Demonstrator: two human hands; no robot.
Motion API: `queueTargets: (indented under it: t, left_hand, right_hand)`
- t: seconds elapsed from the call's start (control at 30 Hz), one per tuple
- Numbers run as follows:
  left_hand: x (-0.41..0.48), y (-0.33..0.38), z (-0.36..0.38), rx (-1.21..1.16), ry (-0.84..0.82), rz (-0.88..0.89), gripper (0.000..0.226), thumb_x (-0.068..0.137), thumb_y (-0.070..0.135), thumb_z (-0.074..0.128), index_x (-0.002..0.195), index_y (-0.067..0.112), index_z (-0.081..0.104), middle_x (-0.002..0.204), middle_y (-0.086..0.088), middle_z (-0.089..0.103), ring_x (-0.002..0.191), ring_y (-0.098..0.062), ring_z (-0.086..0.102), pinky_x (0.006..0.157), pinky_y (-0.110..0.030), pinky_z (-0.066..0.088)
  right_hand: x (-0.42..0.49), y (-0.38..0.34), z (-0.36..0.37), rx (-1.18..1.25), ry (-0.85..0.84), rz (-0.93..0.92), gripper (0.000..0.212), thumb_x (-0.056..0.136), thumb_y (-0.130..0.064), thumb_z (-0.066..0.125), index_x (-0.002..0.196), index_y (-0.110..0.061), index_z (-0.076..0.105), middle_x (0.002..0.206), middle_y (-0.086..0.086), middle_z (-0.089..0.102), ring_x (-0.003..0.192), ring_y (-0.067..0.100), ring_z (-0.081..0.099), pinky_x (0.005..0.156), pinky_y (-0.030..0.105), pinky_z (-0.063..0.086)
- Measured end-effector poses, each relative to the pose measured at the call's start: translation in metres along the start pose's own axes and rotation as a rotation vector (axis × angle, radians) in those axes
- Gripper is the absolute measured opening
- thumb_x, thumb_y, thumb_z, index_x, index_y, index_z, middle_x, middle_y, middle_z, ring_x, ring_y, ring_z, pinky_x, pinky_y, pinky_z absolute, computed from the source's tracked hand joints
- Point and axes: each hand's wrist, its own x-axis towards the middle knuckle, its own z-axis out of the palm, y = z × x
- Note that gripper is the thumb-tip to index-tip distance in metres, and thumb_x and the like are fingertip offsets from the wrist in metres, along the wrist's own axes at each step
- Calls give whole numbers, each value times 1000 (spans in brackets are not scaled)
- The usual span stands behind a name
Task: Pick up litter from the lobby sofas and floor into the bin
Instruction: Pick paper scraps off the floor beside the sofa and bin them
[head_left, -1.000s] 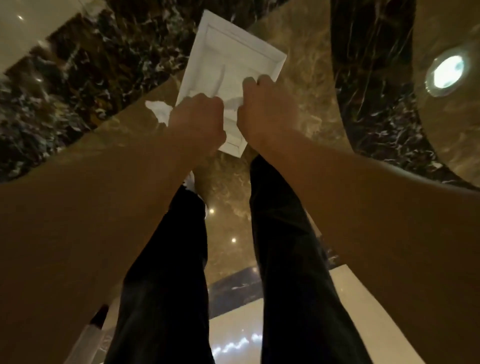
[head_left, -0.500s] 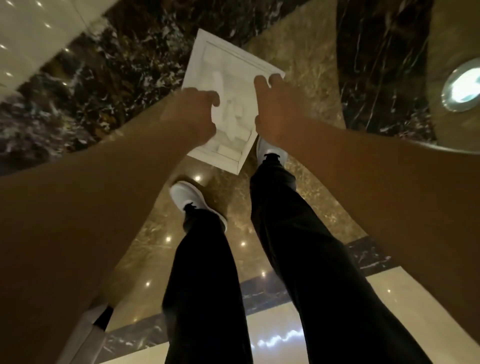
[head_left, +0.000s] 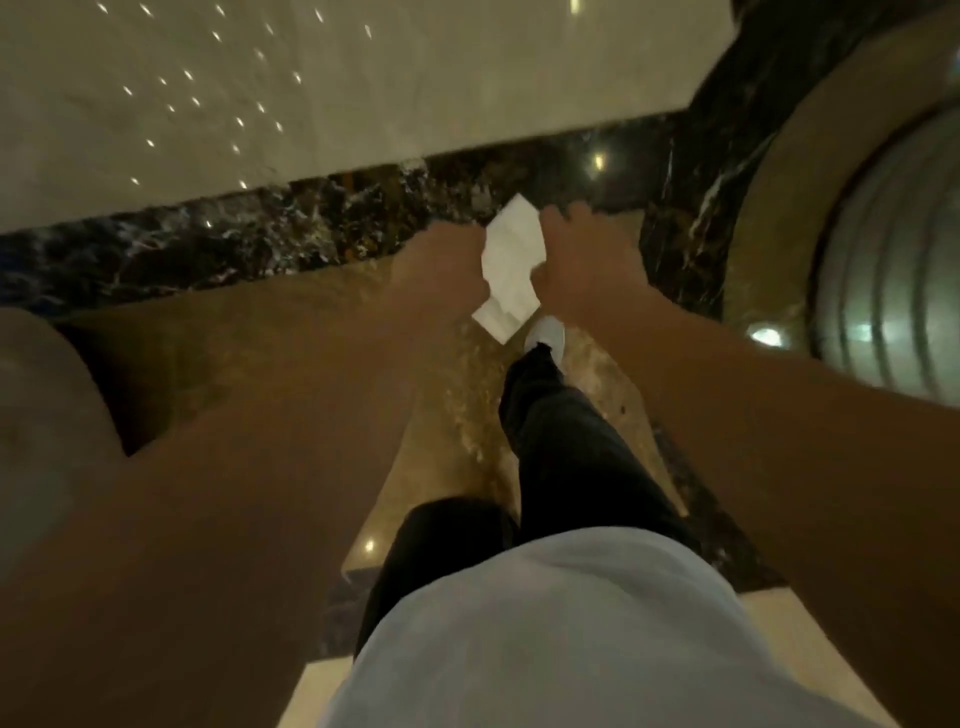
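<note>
A white tray-like box (head_left: 509, 275), seen nearly edge-on between my hands, hangs above the polished marble floor. My left hand (head_left: 436, 265) grips its left side and my right hand (head_left: 587, 260) grips its right side, both with fingers closed on it. What lies inside the box is hidden at this angle. No bin is clearly in view.
The floor has a pale marble area (head_left: 363, 78) ahead, a dark veined band (head_left: 260, 228) across it, and brown marble under my feet. A round ribbed glassy object (head_left: 898, 260) sits at the right. My black trousers and white shoe (head_left: 545, 338) are below the box.
The view has swung and I have stepped forward; the pale floor now lies ahead. The box has tilted from open-face-up to nearly edge-on, still held in both hands.
</note>
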Motion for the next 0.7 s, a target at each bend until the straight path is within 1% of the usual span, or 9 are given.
queueTargets:
  t: [0.07, 0.1, 0.13, 0.2, 0.3, 0.43, 0.5, 0.57, 0.7]
  left_hand:
    - [-58, -16, -18, 10, 88, -78, 22, 90, 25, 48, 106, 15, 58, 104, -8, 58, 96, -27, 57, 70, -37, 47]
    - [-97, -33, -27, 10, 142, -128, 16, 87, 24, 50, 100, 15, 55, 101, -8, 57, 94, -28, 56, 67, -38, 45]
    - [-134, -48, -33, 3, 178, -178, 12, 86, 22, 52, 97, 16, 53, 100, -8, 56, 95, -29, 54, 67, -39, 44]
    - [-199, -75, -43, -30, 269, -247, 22, 84, 18, 56, 105, 19, 54, 106, -8, 56, 101, -30, 54, 72, -41, 45]
    - [-336, -148, -35, -51, 355, -494, 34, 83, 16, 58, 116, 20, 53, 114, -8, 56, 106, -30, 53, 76, -39, 44]
    - [-508, -235, -2, -167, 458, -874, 31, 86, 22, 57, 117, 21, 54, 111, -8, 56, 102, -30, 55, 79, -41, 49]
    - [-565, -260, 12, -203, 493, -1012, 29, 87, 24, 56, 115, 20, 55, 108, -8, 56, 99, -30, 56, 77, -41, 49]
    - [-629, -280, 30, -220, 513, -1145, 31, 85, 22, 56, 116, 19, 54, 108, -9, 55, 99, -31, 55, 74, -42, 48]
    - [-727, -301, 81, -308, 559, -1384, 32, 78, 22, 62, 109, 19, 54, 96, -7, 54, 89, -29, 56, 66, -40, 49]
  right_hand:
    - [-28, -31, -21, -4, 17, 9, 42, 89, -26, 51, 128, -14, 42, 127, 16, 48, 110, 37, 51, 87, 47, 43]
    - [-44, -61, -32, -1, 57, -28, 40, 89, -24, 51, 127, -14, 43, 125, 16, 49, 109, 37, 51, 87, 48, 43]
    - [-59, -93, -42, -2, 80, -66, 39, 89, -22, 51, 126, -14, 44, 123, 17, 49, 108, 38, 51, 86, 48, 44]
    - [-79, -156, -56, -16, 140, -170, 40, 89, -22, 53, 127, -13, 45, 120, 18, 50, 105, 38, 52, 85, 49, 46]
    - [-138, -295, -63, -25, 190, -408, 43, 87, -26, 56, 127, -14, 46, 118, 16, 52, 104, 35, 53, 83, 46, 47]
    - [-226, -452, -62, -56, 217, -795, 44, 86, -29, 56, 127, -17, 44, 124, 14, 51, 109, 33, 52, 85, 45, 48]
    - [-255, -505, -64, -77, 231, -937, 44, 87, -31, 54, 127, -16, 44, 122, 15, 51, 107, 34, 51, 79, 44, 46]
    - [-288, -565, -61, -97, 224, -1108, 38, 87, -31, 51, 121, -15, 45, 117, 15, 51, 101, 33, 51, 71, 40, 39]
    - [-355, -656, -35, -133, 143, -1336, 32, 88, -30, 50, 118, -18, 47, 116, 12, 51, 103, 31, 50, 75, 40, 40]
